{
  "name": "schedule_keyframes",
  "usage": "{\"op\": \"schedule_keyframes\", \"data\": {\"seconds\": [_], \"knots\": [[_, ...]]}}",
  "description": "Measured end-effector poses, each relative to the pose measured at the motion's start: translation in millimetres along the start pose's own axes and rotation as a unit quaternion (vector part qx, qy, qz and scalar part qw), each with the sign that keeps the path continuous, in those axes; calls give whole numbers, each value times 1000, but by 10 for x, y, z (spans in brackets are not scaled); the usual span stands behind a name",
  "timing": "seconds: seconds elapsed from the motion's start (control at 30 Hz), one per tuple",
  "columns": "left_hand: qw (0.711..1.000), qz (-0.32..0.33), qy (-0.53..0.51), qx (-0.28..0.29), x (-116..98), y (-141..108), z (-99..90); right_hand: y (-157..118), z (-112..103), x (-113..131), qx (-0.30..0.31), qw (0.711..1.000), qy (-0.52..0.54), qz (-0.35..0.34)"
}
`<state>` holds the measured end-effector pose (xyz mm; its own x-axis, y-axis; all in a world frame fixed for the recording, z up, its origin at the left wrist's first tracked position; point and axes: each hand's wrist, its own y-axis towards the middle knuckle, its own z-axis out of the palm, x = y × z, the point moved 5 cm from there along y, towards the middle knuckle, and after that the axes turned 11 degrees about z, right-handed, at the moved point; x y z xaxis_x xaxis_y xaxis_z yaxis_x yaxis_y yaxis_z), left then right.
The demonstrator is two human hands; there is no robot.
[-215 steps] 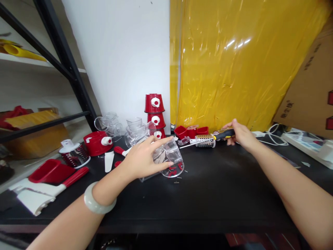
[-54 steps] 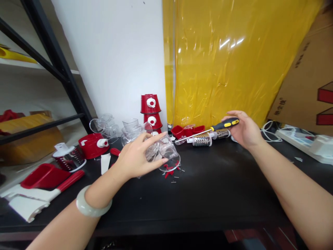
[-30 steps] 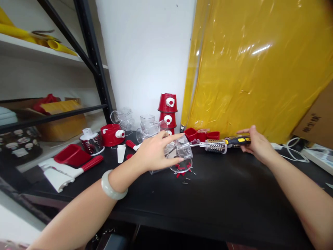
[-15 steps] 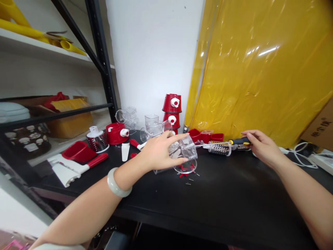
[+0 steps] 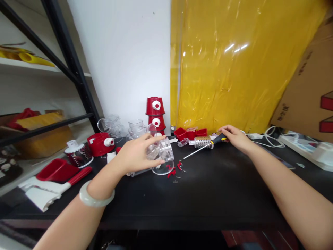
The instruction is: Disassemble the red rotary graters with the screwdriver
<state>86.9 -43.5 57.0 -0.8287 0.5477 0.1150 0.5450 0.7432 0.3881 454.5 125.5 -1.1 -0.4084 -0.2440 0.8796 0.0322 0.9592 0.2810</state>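
Note:
My left hand point(image 5: 142, 151) is wrapped around a clear plastic housing point(image 5: 165, 150), thumb below and fingers above; it lies tilted low over the black table. My right hand point(image 5: 235, 137) grips the blue-and-yellow handle of a screwdriver point(image 5: 195, 151). The shaft slopes down to the left, its tip close to some small red parts point(image 5: 171, 171) and apart from the housing. Several small screws point(image 5: 177, 179) lie just in front of those parts. A metal grater drum point(image 5: 203, 142) rests behind the screwdriver shaft.
Stacked red bases point(image 5: 156, 114) stand against the wall, with clear housings point(image 5: 111, 125) to their left. A red base point(image 5: 100, 144), another grater drum point(image 5: 78, 154) and a white part with a red handle point(image 5: 56, 187) lie left. White cables and a power strip point(image 5: 304, 149) are right.
The screwdriver has come away from the housing, its tip dropping toward the small red parts. My left hand keeps hold of the housing. The view has turned to the right.

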Motion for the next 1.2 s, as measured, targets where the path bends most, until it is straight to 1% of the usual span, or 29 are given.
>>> {"op": "schedule_keyframes", "data": {"seconds": [0.07, 0.13, 0.23, 0.43, 0.57, 0.67, 0.73, 0.83, 0.93, 1.1, 1.2], "knots": [[1000, 0, -7, 13, 29, 8, 4, -14, 23, 22, 13, 1000, -10, 4], [1000, -5, -9, 13, 44, 18, -8, -18, 25, 27, 16, 1000, -16, 14], [1000, -14, -4, -1, 49, 32, -40, -15, 8, 21, 6, 999, -33, 34], [1000, -4, 2, -27, 36, 38, -74, 1, -18, -6, -14, 996, -69, 48], [999, -5, -3, -33, 16, 36, -96, 23, -63, -29, -38, 987, -148, 45], [999, 3, -19, -41, -2, 38, -144, 36, -105, -12, -53, 975, -210, 39], [998, 7, -29, -50, -3, 43, -185, 44, -134, 5, -59, 970, -234, 37], [996, 14, -46, -70, 8, 64, -232, 57, -171, 26, -67, 962, -262, 33], [994, 11, -52, -100, 33, 99, -239, 64, -193, 27, -65, 954, -291, 29], [985, -18, -34, -169, 71, 158, -188, 54, -224, 2, -44, 943, -329, 32], [977, -35, -57, -204, 54, 205, -148, 43, -235, -14, -27, 938, -343, 37]]}}
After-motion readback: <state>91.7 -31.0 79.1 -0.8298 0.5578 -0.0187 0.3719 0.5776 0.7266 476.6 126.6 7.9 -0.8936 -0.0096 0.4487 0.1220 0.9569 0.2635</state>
